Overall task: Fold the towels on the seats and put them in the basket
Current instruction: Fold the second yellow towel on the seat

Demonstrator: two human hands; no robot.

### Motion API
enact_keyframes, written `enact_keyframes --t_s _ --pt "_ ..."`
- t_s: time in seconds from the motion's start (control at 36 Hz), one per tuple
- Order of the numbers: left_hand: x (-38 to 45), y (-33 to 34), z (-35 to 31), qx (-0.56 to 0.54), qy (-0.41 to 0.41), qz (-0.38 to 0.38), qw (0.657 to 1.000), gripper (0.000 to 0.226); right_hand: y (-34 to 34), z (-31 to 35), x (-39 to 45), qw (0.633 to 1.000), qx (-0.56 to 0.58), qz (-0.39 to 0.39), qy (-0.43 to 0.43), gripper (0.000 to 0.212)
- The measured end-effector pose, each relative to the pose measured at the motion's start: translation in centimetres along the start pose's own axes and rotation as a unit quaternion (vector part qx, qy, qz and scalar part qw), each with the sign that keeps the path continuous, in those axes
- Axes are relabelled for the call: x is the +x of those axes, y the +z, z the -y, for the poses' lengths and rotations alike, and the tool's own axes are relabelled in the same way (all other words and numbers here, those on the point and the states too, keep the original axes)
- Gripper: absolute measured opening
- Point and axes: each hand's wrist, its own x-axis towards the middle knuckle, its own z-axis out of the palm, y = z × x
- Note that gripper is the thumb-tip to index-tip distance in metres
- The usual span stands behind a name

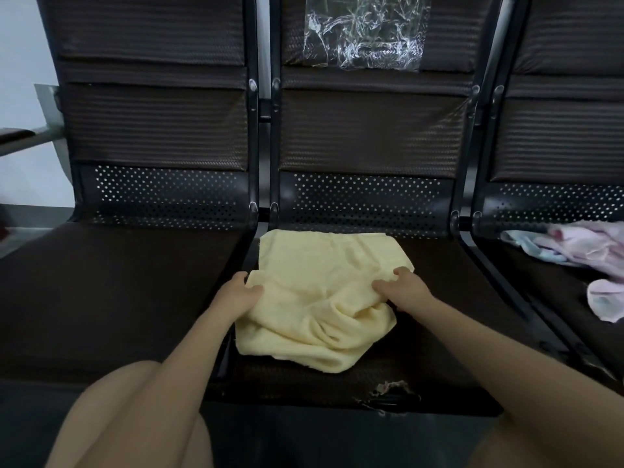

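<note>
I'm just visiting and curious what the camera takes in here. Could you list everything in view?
seats: three, dark brown with black frames, in a row
yellow towel: one, pale yellow, rumpled on the middle seat
pink towels: a heap, pink and pale blue, count unclear, on the right seat
plastic wrap: one, clear, crinkled, on the middle seat's backrest
torn edge: one, front of the middle seat
left hand: one, holds the yellow towel's left edge
right hand: one, holds the yellow towel's right side
</note>
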Motion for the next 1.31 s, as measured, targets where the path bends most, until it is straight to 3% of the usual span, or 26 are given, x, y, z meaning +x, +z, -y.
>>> enact_keyframes --t_s 0.14,0.31,0.39,0.44,0.53,0.61,0.69,0.72,0.78,0.86,0.92,0.97,1.03,1.11,1.19,1.31 --pt "0.2 0.6 0.1 -0.038 -0.013 0.007 0.999 0.059 1.6 0.6 0.2 0.998 0.063 0.003 -0.028 0.059" --pt "-0.5 0.8 -0.5 0.019 0.042 -0.062 0.997 0.058 0.7 0.3 -0.4 0.988 0.127 -0.045 -0.071 0.037" --pt "-1.6 1.2 -1.7 0.023 0.056 -0.03 0.998 0.062 -1.3 0.4 -0.6 0.972 0.21 -0.067 -0.085 0.026" --pt "-2.3 1.3 -2.6 -0.026 0.084 -0.021 0.996 0.059 -3.3 0.8 -0.8 0.939 0.337 -0.052 -0.054 0.024" --pt "-3.8 0.8 -4.1 -0.195 0.111 -0.018 0.974 0.046 -6.9 1.2 -1.0 0.87 0.491 -0.038 -0.014 0.022" --pt "-4.3 -0.4 -4.7 -0.361 0.095 -0.019 0.928 0.037 -9.5 0.6 -0.9 0.803 0.594 -0.037 0.024 0.027" --pt "-3.8 -1.1 -3.9 -0.409 0.065 -0.041 0.909 0.036 -10.0 -0.8 -0.5 0.762 0.646 -0.014 0.05 0.031" --pt "-3.4 -1.0 -3.5 -0.397 0.058 -0.047 0.915 0.041 -9.6 -1.2 -0.4 0.769 0.638 0.005 0.052 0.032" --pt "-2.8 -0.7 -3.0 -0.36 0.039 -0.043 0.931 0.052 -8.5 -2.0 -0.1 0.819 0.569 0.05 0.058 0.036" --pt "-2.4 0.3 -2.9 -0.252 0.014 -0.011 0.968 0.059 -6.9 -2.9 0.2 0.924 0.354 0.135 0.045 0.051" --pt "-2.5 0.8 -3.0 -0.161 0.014 -0.003 0.987 0.059 -6.0 -3.2 0.2 0.959 0.221 0.175 0.03 0.051" --pt "-2.7 0.8 -2.9 -0.097 0.02 -0.006 0.995 0.06 -5.3 -3.4 0.0 0.973 0.137 0.186 0.001 0.046" --pt "-2.8 0.6 -2.7 -0.056 0.029 -0.003 0.998 0.061 -4.9 -3.8 0.0 0.987 0.014 0.144 -0.065 0.047" --pt "-3.4 0.1 -2.0 -0.003 0.04 0.022 0.999 0.064 -4.6 -4.3 -0.2 0.974 -0.152 0.098 -0.14 0.053" --pt "-4.1 0.0 -1.2 0.049 0.049 0.056 0.996 0.074 -4.4 -4.6 -0.3 0.974 -0.118 0.129 -0.142 0.053" --pt "-5.0 -0.1 -0.4 0.099 0.083 0.08 0.988 0.076 -4.0 -4.5 -0.4 0.975 -0.057 0.13 -0.171 0.033"
